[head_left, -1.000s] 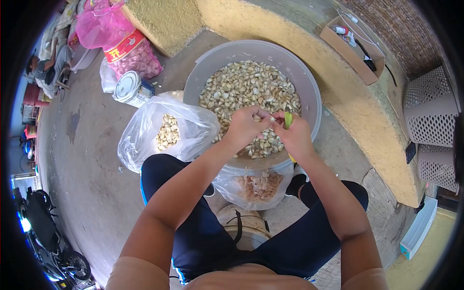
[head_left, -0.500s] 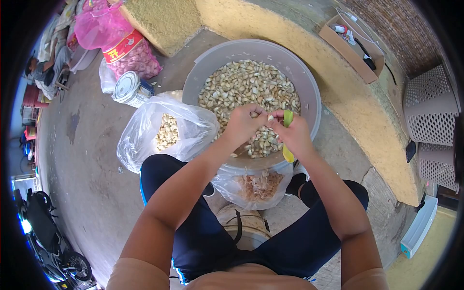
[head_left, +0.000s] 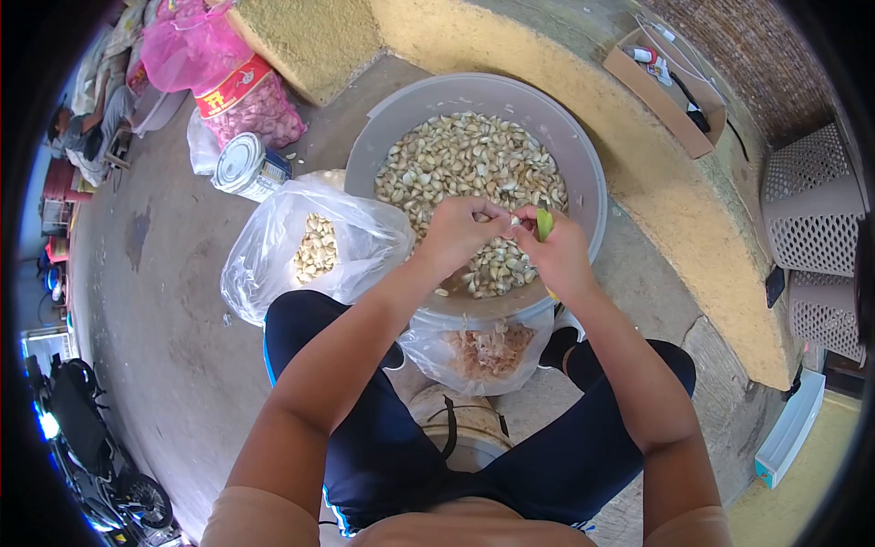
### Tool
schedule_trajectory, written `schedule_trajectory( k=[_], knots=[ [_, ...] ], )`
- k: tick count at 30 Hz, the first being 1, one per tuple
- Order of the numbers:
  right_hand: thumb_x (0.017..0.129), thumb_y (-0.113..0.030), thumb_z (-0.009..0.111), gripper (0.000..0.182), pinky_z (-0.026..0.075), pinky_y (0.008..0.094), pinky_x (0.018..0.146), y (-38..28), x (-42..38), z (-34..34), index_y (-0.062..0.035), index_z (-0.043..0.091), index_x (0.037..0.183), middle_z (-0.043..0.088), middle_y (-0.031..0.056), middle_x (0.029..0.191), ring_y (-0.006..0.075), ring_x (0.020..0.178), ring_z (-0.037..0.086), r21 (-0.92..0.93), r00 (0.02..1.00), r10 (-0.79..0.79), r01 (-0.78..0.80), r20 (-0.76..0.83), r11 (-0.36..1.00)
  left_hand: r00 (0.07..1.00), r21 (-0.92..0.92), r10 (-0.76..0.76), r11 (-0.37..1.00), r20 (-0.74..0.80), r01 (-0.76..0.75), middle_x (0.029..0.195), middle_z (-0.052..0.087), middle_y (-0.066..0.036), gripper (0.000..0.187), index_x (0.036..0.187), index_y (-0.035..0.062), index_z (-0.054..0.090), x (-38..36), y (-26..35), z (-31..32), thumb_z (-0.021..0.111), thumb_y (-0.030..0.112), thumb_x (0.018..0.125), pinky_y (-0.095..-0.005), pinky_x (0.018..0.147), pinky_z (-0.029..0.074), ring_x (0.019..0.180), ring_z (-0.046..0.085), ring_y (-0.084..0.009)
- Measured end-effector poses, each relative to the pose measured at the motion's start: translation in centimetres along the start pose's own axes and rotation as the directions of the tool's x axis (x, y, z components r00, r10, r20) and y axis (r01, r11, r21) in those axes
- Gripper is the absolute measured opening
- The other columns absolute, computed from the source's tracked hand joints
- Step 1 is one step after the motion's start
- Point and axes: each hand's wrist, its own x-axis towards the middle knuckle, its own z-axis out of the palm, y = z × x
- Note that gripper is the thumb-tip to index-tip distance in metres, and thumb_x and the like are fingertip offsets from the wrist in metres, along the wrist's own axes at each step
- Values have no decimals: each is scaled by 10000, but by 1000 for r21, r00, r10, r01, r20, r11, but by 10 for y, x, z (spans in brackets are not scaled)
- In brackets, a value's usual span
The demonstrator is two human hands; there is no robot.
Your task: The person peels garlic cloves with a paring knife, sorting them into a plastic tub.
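One garlic clove (head_left: 515, 221) sits pinched between the fingertips of both hands, near the centre of the frame and just above the lower part of the grey basin (head_left: 583, 173). The left hand (head_left: 456, 239) is closed on this clove with thumb and fingers. The right hand (head_left: 558, 255) touches the same clove and also grips a small knife with a yellow-green handle (head_left: 544, 223), which stands almost upright in the fist. Under the hands, the basin is filled with many unpeeled cloves (head_left: 465, 159). At the lower edge of the basin, a clear bag with dry skins (head_left: 490, 351) hangs between the knees of the person. Left of the basin there is another clear plastic bag (head_left: 273, 260) holding pale peeled cloves (head_left: 314, 248). Further to the upper left stand a metal tin (head_left: 241, 164) and a pink net sack of garlic (head_left: 255, 105) on the concrete floor (head_left: 173, 310). At upper right, a cardboard box (head_left: 665, 91) lies on the curved ledge (head_left: 693, 219).
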Motion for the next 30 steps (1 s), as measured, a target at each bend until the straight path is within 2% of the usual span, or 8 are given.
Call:
schedule_trajectory(
  k=[2,5,9,11,17,23,26,30],
  knots=[
    [742,-103,627,188,435,281,554,-8,-3,-1,2,604,897,600,85,682,162,574,563,-114,998,-65,63,-14,991,999,-39,-38,999,-24,38,680,634,-70,201,814,-16,658,1,-1,1,647,166,727,-225,552,431,576,544,-89],
    [743,-95,618,179,447,298,576,-5,-5,2,1,606,895,607,107,712,198,607,583,-127,981,-189,182,-50,975,996,-154,-77,986,-37,70,672,629,-72,186,805,-22,655,0,-3,5,637,147,727,-219,520,424,574,544,-83],
    [740,-84,618,173,456,305,599,-1,-7,7,8,606,885,609,118,730,215,642,597,-120,988,-139,131,-60,984,975,-236,-205,955,-80,181,681,622,-59,156,803,-18,629,-6,2,13,616,129,754,-185,387,331,452,440,-46],
    [739,-79,617,169,458,304,596,-1,-7,9,13,605,881,611,123,725,217,638,599,-148,985,-154,141,-75,979,979,-269,-180,951,-91,150,677,618,-66,152,800,-23,624,-2,-10,16,611,121,754,-184,398,350,469,471,-60],
    [754,-95,613,156,456,289,574,2,-4,12,10,604,869,624,128,718,204,626,606,-36,989,-124,122,-81,992,985,-256,-137,961,-109,105,678,620,-69,183,810,-50,605,-3,-8,16,596,125,756,-200,466,440,583,569,-84],
    [760,-106,611,171,442,259,546,-2,-5,12,12,601,882,624,81,690,123,587,566,157,998,49,-42,-43,987,985,-320,-114,945,-126,69,702,609,-96,171,833,-68,590,-2,-11,20,576,96,786,-206,490,467,601,585,-113],
    [754,-103,612,183,428,242,527,-9,-4,6,13,599,895,608,53,677,89,574,534,215,988,152,-157,40,964,986,-353,-116,933,-118,68,705,605,-100,176,840,-74,584,0,-15,20,576,95,793,-219,511,490,621,601,-128],
    [749,-98,614,202,419,234,506,-4,-2,4,13,596,916,585,36,664,80,562,521,140,994,70,-81,79,987,987,-391,-117,918,-107,67,697,600,-95,178,840,-78,581,3,-17,19,574,94,795,-233,530,502,603,602,-141]
  ],
)
